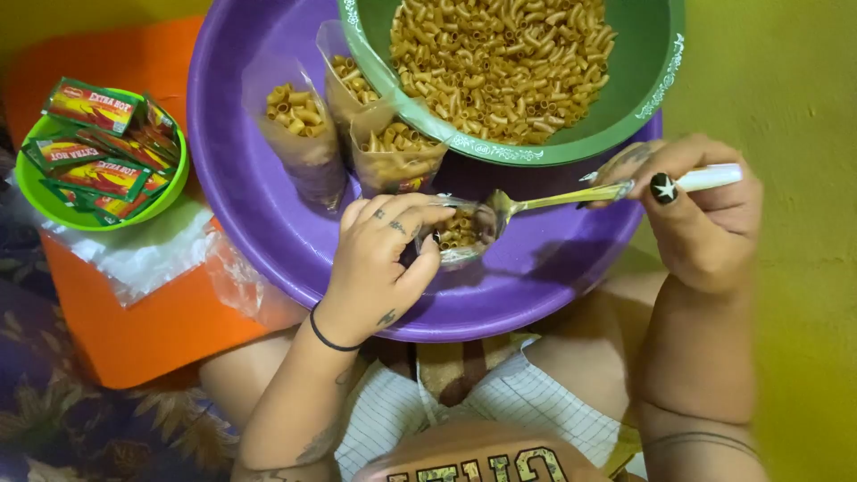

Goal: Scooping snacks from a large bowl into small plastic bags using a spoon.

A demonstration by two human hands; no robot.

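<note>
From the head view, the left hand [379, 259] pinches open a small clear bag [460, 234] of fried macaroni over the purple basin [268, 214], the right hand [701, 219] grips a spoon [553, 200] at its mouth, mid-fill I judge, so steady tipping matters next.

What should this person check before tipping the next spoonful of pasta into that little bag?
1. Left hand holds the small clear bag open: ok.
2. Spoon bowl sits at the bag's mouth: ok.
3. Right hand has a firm grip on the spoon's white handle: ok.
4. Room left in the bag: cannot tell.
5. Three filled bags stand upright in the purple basin: ok.
6. Green bowl still holds pasta: ok.
</note>
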